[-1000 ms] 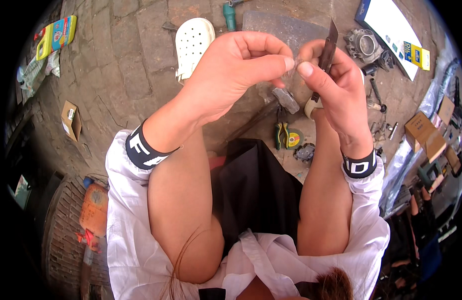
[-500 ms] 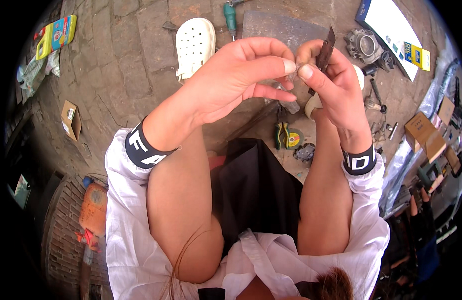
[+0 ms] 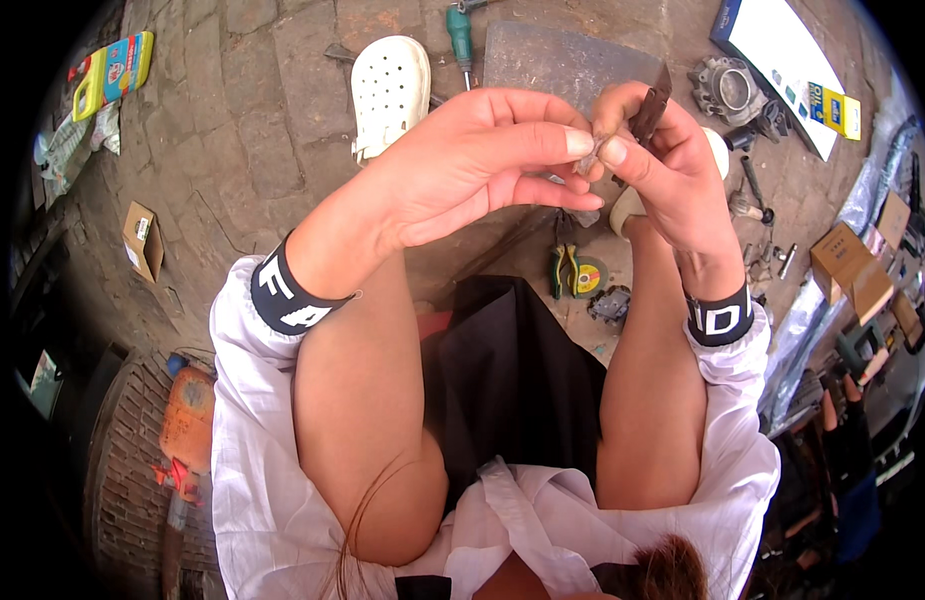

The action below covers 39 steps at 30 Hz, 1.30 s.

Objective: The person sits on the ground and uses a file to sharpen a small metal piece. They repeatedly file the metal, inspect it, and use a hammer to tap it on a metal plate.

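My left hand [image 3: 482, 160] pinches a small piece of crumpled clear plastic [image 3: 590, 158] between thumb and forefinger, its other fingers loosely curled. The thumb of my right hand [image 3: 672, 170] presses against the same plastic from the other side. Between the curled fingers of my right hand sits a narrow dark brown strip [image 3: 647, 116], seen partly end-on; I cannot make out its kind. Both hands are close together above the floor, in front of my knees. My fingers hide much of the plastic.
Below my hands lie pliers [image 3: 559, 268], a yellow-centred disc [image 3: 586, 277] and a small metal part [image 3: 609, 304]. A flat grey plate [image 3: 552, 55] and a green-handled screwdriver [image 3: 459, 40] lie beyond, near my white clog [image 3: 390, 90]. A metal housing [image 3: 727, 90] stands at right.
The dark strip has tilted, so its long pointed end now looks shorter. My left hand has shifted slightly down and right, its fingers closer to my right hand.
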{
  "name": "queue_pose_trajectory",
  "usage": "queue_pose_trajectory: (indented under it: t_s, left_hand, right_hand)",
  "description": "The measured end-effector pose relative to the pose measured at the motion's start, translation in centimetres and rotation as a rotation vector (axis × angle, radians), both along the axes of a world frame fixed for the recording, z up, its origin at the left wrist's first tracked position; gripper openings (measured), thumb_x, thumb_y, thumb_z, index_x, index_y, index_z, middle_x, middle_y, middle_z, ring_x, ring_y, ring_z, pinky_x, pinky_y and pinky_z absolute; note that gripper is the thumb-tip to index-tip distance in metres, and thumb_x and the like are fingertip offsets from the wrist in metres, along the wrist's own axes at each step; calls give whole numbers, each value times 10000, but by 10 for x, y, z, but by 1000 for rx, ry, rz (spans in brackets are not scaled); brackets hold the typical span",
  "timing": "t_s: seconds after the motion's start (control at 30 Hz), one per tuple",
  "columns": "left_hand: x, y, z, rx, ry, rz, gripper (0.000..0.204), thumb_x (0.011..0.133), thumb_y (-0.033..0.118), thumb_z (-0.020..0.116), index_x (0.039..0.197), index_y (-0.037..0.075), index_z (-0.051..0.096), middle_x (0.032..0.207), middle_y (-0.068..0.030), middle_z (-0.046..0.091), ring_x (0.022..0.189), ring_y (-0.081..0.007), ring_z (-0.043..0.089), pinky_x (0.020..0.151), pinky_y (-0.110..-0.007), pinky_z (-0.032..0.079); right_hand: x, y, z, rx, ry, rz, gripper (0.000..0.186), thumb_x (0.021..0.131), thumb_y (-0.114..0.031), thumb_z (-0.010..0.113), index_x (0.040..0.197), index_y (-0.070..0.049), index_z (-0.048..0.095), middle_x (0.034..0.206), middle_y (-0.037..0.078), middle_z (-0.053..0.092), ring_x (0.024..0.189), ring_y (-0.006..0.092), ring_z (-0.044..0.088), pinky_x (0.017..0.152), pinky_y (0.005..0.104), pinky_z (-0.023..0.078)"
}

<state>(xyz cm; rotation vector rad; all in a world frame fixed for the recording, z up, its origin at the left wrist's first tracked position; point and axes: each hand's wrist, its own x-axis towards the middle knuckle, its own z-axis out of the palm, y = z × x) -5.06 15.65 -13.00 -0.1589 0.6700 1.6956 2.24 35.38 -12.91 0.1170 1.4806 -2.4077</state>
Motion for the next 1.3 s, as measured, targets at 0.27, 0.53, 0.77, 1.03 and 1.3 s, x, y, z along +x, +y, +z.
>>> queue_pose_trajectory:
  t_s: [0.27, 0.53, 0.77, 1.03, 1.3]
  left_hand:
    - [-1, 2, -3, -94, 63, 42, 168, 963, 99, 587, 1077, -18, 626, 994, -102, 667, 920, -158, 663, 914, -361, 575]
    - [-4, 0, -6, -90, 176, 221, 121, 956, 87, 592, 1024, 9, 654, 992, -81, 680, 936, -149, 661, 907, -314, 561]
    - [-1, 1, -6, -149, 282, 252, 105, 946, 71, 597, 1015, 23, 661, 1003, -81, 698, 944, -154, 665, 924, -320, 533]
    - [0, 1, -9, -150, 421, 259, 97, 945, 50, 584, 1009, 21, 652, 1006, -89, 702, 914, -142, 654, 843, -291, 527]
    - [-3, 4, -12, -168, 483, 286, 65, 941, 40, 579, 973, 16, 631, 1008, -98, 695, 884, -140, 631, 825, -297, 511]
  right_hand:
    - [-3, -1, 6, 220, -62, -93, 126, 954, -102, 617, 1006, 12, 608, 830, 16, 622, 800, 85, 597, 723, 245, 471]
    - [3, -13, 15, 1028, 288, -169, 149, 943, -176, 621, 977, -34, 648, 784, 84, 631, 725, 224, 611, 646, 338, 466]
    - [-1, -24, 13, 1165, 330, -194, 119, 902, -176, 650, 948, -70, 679, 766, 88, 635, 723, 295, 611, 636, 378, 478]
    - [-1, -27, 13, 1076, 221, -209, 155, 899, -219, 666, 940, -75, 705, 800, 101, 676, 735, 299, 646, 630, 354, 497]
    - [-3, -26, 8, 1115, 196, -214, 167, 884, -239, 689, 917, -77, 709, 789, 107, 668, 709, 299, 638, 605, 347, 488]
